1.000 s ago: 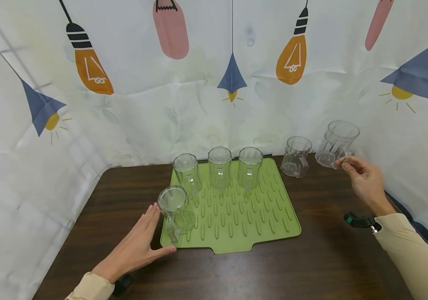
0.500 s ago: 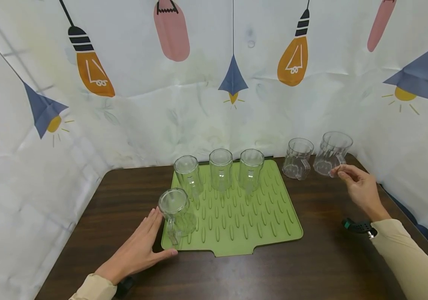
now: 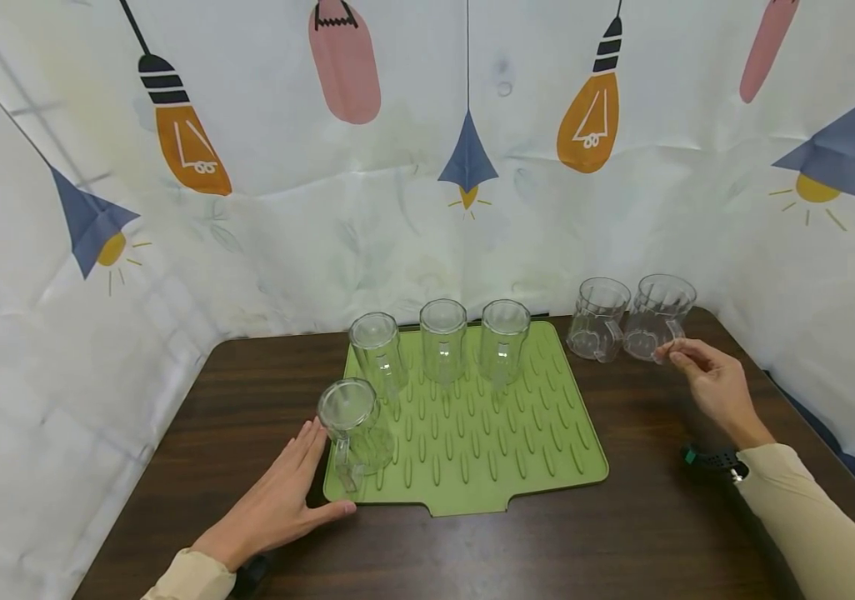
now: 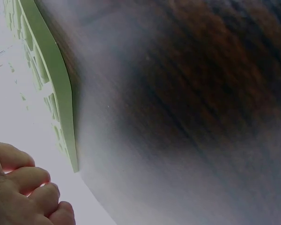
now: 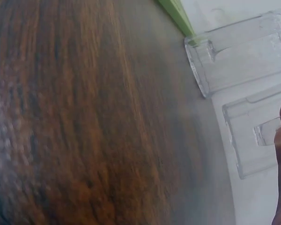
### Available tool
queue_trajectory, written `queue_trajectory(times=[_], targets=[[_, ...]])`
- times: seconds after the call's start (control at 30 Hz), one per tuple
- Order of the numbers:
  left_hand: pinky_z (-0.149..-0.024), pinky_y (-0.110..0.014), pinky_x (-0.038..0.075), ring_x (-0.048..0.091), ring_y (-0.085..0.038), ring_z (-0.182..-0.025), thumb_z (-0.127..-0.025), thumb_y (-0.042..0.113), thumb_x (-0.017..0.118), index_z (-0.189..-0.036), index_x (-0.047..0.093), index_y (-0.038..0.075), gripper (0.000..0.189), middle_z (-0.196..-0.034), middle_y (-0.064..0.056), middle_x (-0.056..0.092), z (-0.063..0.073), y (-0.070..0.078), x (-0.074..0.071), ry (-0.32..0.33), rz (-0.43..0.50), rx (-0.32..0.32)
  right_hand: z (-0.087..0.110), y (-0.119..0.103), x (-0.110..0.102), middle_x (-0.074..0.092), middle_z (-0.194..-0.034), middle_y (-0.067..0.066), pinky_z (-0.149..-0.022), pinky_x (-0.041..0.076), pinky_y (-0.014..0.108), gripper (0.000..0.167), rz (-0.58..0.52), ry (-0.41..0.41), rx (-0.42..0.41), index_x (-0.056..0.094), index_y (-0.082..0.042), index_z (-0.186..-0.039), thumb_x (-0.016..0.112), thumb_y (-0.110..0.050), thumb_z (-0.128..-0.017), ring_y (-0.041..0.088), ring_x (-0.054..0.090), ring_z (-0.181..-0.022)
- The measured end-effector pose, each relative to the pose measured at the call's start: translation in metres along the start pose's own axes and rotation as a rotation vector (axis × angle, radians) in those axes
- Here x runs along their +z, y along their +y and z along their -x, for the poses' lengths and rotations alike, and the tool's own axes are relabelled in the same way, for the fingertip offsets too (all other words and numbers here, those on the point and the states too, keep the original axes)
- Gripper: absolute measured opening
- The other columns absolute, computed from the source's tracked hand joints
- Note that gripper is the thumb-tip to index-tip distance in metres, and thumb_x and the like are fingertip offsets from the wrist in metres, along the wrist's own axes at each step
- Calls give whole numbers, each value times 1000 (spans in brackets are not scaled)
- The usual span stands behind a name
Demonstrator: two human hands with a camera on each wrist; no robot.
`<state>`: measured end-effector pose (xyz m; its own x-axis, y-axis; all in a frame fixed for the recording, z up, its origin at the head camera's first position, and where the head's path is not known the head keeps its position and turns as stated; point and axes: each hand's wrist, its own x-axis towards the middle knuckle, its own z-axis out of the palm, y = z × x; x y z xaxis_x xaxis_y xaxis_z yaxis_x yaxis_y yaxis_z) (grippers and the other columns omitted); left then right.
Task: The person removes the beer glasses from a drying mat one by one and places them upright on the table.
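At the right rear of the table, my right hand (image 3: 720, 387) pinches the handle of a clear glass mug (image 3: 648, 321) between thumb and fingers. That mug is upright, close beside another clear mug (image 3: 594, 325) on its left; the right wrist view shows the handle (image 5: 268, 133) at my fingers. My left hand (image 3: 266, 504) lies with straight fingers and spread thumb at the left front corner of a green ribbed drying mat (image 3: 472, 467). Its fingertips are right at the side of a glass mug (image 3: 356, 429) standing there.
Three more glass mugs form a row along the mat's back edge: one at left (image 3: 378, 354), one in the middle (image 3: 442, 346), one at right (image 3: 504, 346). Behind the dark wood table (image 3: 427, 562) hangs a white cloth (image 3: 277, 250) printed with lamps and bulbs.
My right hand has brought the held mug down and left, from higher at the right to beside the neighbouring mug. My left hand has stayed by the mat's corner.
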<state>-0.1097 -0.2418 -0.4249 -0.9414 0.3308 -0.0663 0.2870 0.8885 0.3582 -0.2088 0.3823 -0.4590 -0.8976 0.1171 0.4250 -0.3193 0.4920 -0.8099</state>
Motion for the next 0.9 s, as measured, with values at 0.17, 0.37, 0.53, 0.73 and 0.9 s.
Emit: queue_trajectory(times=[0.17, 0.37, 0.53, 0.73, 0.9], targets=[[-124, -67, 29, 20, -50, -158, -85, 75, 66, -163, 20, -4, 121, -171, -28, 17, 0, 1, -1, 1, -14, 6, 1, 2, 2, 76, -102, -22, -88, 52, 2, 22, -2, -3, -11, 70, 7, -119, 64, -6, -102, -13, 68, -97], [-125, -66, 29, 21, -49, -158, -86, 75, 66, -163, 20, -4, 120, -171, -28, 18, -1, 0, 0, -6, -25, 14, 2, 4, 5, 77, -104, -18, -89, 51, 2, 23, -5, -22, 6, 70, 6, -120, 63, -7, -102, -11, 68, -98], [-125, -66, 28, 20, -49, -158, -87, 75, 65, -163, 20, -4, 119, -171, -28, 18, -1, 0, 1, -16, -26, 12, 3, 4, 5, 77, -106, -18, -89, 52, 2, 24, -14, -37, 19, 69, 7, -122, 62, -8, -103, -10, 69, -98], [-125, -66, 29, 21, -49, -158, -87, 74, 64, -163, 21, -5, 118, -170, -29, 20, -2, 1, 1, -30, -29, 8, 3, 7, 6, 78, -107, -17, -90, 51, 2, 26, -43, -52, 25, 67, 9, -124, 61, -7, -104, -10, 69, -99], [-125, -67, 28, 20, -50, -158, -87, 75, 64, -163, 21, -5, 118, -170, -30, 19, -2, 0, 3, -46, -16, -2, 4, 8, 6, 78, -108, -15, -90, 51, 2, 27, -50, -55, 27, 66, 9, -124, 61, -8, -104, -9, 70, -99]])
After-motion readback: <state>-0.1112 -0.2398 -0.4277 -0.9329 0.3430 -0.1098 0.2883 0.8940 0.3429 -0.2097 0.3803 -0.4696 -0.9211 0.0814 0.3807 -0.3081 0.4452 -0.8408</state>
